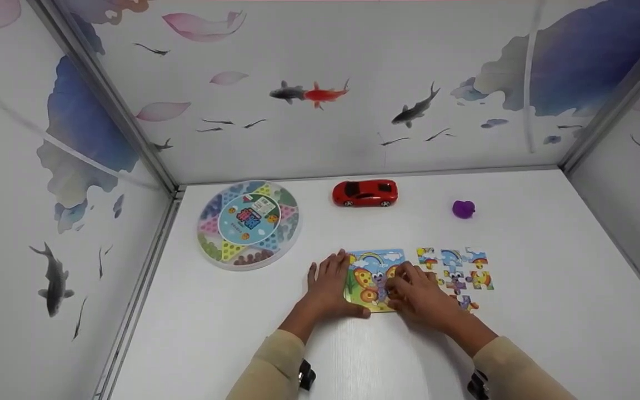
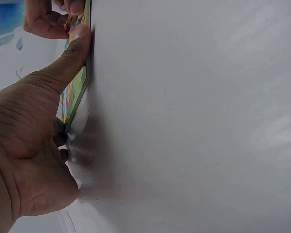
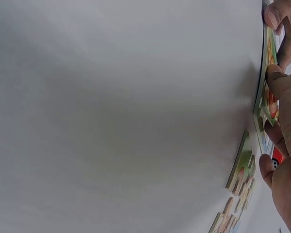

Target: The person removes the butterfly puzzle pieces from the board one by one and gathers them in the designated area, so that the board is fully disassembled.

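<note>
Two hands: left hand (image 1: 331, 286) fingers flat, right hand (image 1: 417, 294) fingers pressing one puzzle board (image 1: 373, 275); one toy car (image 1: 364, 193).

The person is wearing long beige sleeves, one ending just behind the bare left hand (image 1: 331, 286) and one just behind the bare right hand (image 1: 420, 297). A small black device is sitting at each cuff, strapped under the wrist.

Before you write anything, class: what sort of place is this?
Probably a small play or recording booth: a white tabletop boxed in by fish-painted wall panels, with toys laid out, a butterfly jigsaw, red toy car and round board game.
</note>
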Demonstrator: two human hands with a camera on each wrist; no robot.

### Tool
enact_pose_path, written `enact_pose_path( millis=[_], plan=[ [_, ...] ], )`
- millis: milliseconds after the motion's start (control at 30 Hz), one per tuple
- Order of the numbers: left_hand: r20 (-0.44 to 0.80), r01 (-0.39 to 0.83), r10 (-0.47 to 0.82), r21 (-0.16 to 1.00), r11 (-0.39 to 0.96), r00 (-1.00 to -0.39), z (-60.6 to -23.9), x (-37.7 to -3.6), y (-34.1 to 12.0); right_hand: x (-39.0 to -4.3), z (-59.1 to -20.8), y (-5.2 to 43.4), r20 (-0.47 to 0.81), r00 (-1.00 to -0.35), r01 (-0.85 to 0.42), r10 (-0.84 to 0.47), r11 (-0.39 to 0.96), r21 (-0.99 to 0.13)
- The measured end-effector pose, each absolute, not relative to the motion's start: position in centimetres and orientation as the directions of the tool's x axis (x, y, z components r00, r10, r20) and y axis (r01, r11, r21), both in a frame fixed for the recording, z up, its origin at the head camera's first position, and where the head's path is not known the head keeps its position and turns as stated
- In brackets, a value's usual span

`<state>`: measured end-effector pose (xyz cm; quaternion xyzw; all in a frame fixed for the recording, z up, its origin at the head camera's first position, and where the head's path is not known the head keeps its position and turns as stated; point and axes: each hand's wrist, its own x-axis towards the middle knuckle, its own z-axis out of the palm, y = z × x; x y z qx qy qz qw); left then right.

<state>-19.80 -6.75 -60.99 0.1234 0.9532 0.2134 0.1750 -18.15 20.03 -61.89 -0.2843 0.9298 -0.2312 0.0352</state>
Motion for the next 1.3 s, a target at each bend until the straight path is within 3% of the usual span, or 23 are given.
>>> enact_pose_path(
  millis=[167,400,567,900,1167,1300],
  plan=[
    [-0.278,0.163,0.312,0.453,0.877,-0.908,-60.9,-19.8,-6.7,-18.0,-62.0,20.3,0.140,-0.799,-0.581,-0.584,0.690,-0.431],
    [-0.285,0.163,0.314,0.451,0.878,-0.906,-60.9,-19.8,-6.7,-17.8,-61.6,20.6,0.048,-0.802,-0.548,-0.596,0.701,-0.457],
    [-0.284,0.164,0.317,0.454,0.876,-0.905,-60.9,-19.8,-6.8,-17.7,-61.3,20.7,0.021,-0.794,-0.559,-0.607,0.717,-0.415],
    [-0.276,0.164,0.317,0.463,0.871,-0.908,-61.0,-19.8,-6.8,-17.5,-61.3,23.0,0.131,-0.804,-0.590,-0.580,0.748,-0.304],
    [-0.269,0.170,0.321,0.462,0.870,-0.908,-61.2,-19.7,-6.9,-16.4,-61.2,26.8,0.239,-0.809,-0.588,-0.537,0.752,-0.298],
    [-0.270,0.171,0.321,0.462,0.871,-0.908,-61.2,-19.8,-6.8,-15.9,-60.9,28.7,0.232,-0.835,-0.550,-0.500,0.781,-0.295]
  ],
)
